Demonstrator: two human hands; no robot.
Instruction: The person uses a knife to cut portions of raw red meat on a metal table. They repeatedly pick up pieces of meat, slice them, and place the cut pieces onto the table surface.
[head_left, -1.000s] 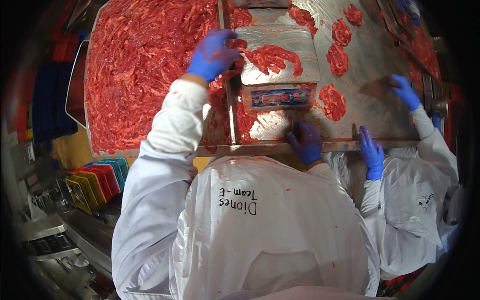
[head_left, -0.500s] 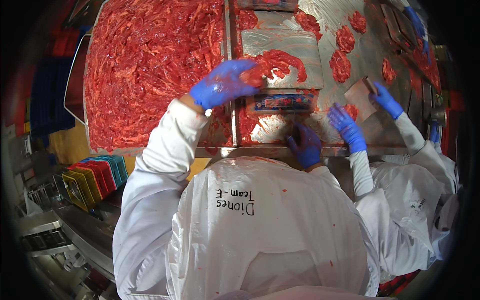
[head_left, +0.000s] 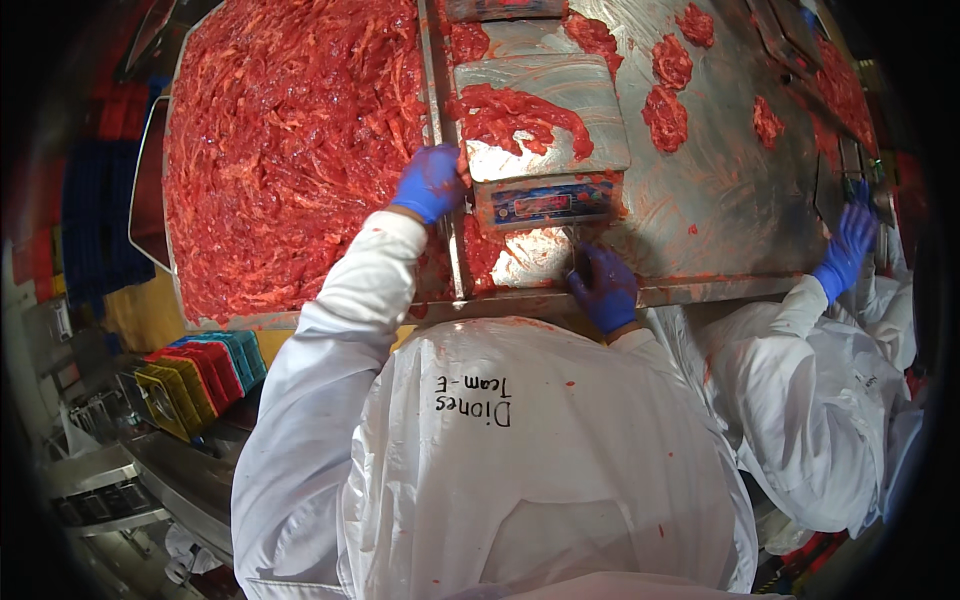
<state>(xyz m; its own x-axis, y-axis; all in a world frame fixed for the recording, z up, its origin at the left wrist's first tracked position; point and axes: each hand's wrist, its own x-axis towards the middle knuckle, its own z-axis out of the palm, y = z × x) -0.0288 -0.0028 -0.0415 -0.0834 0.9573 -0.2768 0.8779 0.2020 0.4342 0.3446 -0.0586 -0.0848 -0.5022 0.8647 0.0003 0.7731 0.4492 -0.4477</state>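
Observation:
My left hand [head_left: 430, 183], blue-gloved, is curled at the metal divider beside a large spread of shredded red meat [head_left: 285, 150]; whether meat is in its fingers is unclear. Right of it a scale [head_left: 545, 202] has meat strips [head_left: 520, 120] on its steel platform [head_left: 590, 80]. My right hand [head_left: 605, 290] is closed on a thin metal tool [head_left: 575, 250], partly in shadow, below the scale near the table's front rail.
Several meat clumps [head_left: 665, 120] lie on the steel table [head_left: 720, 210]. A co-worker's gloved hand [head_left: 845, 250] is at the right edge. A second scale [head_left: 505, 10] sits at the back. Coloured crates [head_left: 200, 375] stand at lower left.
My left hand has come down and left, away from the platform to the divider. The co-worker's hands moved right, and the clump near them is gone from the table's front part.

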